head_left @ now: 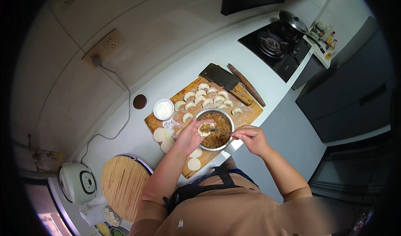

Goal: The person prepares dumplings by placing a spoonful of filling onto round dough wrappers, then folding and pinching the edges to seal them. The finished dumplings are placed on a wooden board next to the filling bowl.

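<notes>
My remote notes, head cam: L hand (190, 136) grip pinching a pale wrapper (202, 132), held over L side of steel bowl (231, 119) w/ brown filling (214, 141). R hand (252, 139) grip pinching metal utensil (223, 131) by handle; long axis approx. L–R across bowl, tip pointing L at wrapper. Bowl on wooden board (251, 113), dumplings (207, 102) just beyond.
</notes>
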A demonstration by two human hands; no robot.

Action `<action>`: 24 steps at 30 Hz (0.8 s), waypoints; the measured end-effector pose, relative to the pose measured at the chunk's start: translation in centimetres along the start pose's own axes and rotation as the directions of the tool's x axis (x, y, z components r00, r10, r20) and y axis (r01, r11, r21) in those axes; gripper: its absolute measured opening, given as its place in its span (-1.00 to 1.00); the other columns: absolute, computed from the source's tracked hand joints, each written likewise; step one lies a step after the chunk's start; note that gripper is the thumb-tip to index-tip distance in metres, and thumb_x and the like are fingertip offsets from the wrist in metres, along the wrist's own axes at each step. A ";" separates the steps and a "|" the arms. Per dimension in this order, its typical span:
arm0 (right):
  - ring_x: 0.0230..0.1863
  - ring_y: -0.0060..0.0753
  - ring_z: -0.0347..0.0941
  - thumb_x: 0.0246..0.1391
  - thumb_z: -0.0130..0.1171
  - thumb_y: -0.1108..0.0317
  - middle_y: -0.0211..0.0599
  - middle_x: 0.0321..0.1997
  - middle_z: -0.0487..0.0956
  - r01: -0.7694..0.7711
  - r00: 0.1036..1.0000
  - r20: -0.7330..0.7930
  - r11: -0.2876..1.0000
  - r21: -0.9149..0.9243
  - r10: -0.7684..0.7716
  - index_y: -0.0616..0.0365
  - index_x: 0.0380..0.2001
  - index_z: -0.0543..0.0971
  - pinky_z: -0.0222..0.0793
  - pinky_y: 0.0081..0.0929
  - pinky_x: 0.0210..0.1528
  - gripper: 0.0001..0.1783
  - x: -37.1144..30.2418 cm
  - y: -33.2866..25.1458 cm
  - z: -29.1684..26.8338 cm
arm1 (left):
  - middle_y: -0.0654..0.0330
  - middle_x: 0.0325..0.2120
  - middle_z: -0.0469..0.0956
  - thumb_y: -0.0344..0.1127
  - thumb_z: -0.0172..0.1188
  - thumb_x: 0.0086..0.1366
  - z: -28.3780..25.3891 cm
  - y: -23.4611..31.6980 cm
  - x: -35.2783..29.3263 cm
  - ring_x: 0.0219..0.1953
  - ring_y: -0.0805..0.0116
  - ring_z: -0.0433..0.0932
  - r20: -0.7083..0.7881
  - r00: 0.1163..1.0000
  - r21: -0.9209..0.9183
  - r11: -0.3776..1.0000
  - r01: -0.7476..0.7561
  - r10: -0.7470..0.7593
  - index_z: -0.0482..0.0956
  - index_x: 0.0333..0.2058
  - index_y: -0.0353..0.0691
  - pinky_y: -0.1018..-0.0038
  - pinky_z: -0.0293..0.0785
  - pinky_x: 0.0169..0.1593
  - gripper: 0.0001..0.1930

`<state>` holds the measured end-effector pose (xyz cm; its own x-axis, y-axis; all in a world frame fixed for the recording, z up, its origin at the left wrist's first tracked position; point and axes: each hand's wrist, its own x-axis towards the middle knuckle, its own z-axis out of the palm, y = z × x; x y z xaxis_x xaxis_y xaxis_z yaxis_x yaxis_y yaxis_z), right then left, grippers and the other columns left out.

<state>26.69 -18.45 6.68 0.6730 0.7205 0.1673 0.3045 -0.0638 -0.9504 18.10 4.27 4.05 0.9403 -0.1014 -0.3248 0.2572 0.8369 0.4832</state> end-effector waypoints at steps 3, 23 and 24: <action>-0.44 -0.51 0.47 0.02 0.13 0.48 -0.26 -0.44 0.57 -0.040 0.999 0.013 0.999 0.022 0.040 0.25 -0.41 0.61 0.38 -0.61 -0.37 -0.90 0.3 0.0 -0.4 | -0.03 0.04 0.33 -0.03 -0.46 0.40 -0.8 -0.2 0.3 0.12 0.14 0.26 -0.003 1.000 -0.002 1.000 0.004 -0.004 0.34 -0.01 -0.46 0.28 0.10 0.24 -0.42; -0.51 -0.41 0.50 0.26 -0.22 0.24 -0.13 -0.48 0.54 -0.228 0.897 -0.266 0.885 0.406 0.352 0.24 -0.35 0.33 0.48 -0.52 -0.40 -0.73 1.1 1.4 2.4 | -0.01 0.04 0.32 -0.01 -0.38 0.39 -0.3 -1.4 0.8 0.13 0.22 0.25 -0.046 0.996 -0.095 0.993 -0.076 0.072 0.27 0.06 -0.41 0.34 0.06 0.24 -0.44; -0.51 -0.41 0.50 0.26 -0.22 0.24 -0.13 -0.48 0.54 -0.239 0.890 -0.273 0.883 0.404 0.366 0.24 -0.35 0.33 0.48 -0.52 -0.41 -0.73 1.1 1.5 2.3 | -0.02 0.04 0.32 -0.01 -0.38 0.39 -0.6 -1.5 0.8 0.13 0.22 0.25 -0.054 0.996 -0.103 0.992 -0.076 0.071 0.27 0.06 -0.41 0.35 0.06 0.24 -0.44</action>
<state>26.34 -16.13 4.80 0.8942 0.4291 -0.1271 -0.1642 0.0502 -0.9852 18.35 3.20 2.56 0.9429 -0.0127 -0.3328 0.1605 0.8930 0.4205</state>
